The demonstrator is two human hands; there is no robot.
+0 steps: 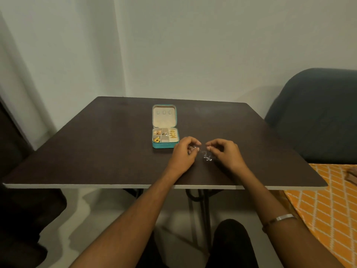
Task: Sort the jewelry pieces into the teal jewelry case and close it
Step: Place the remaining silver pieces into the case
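The teal jewelry case [164,146] lies open on the dark table [96,151], its lid [164,116] flat toward the wall. Gold pieces fill several of its compartments, among them a sunflower piece [156,140] at the front left. Just right of the case, my left hand [185,152] and my right hand [224,151] each pinch an end of a thin silver chain [207,157]. The chain's sparkling middle hangs down to the table between them.
A dark blue chair [316,113] stands at the table's right. An orange patterned cloth [328,209] lies low on the right. The table's front edge [116,186] runs below my wrists, with metal legs [199,209] underneath.
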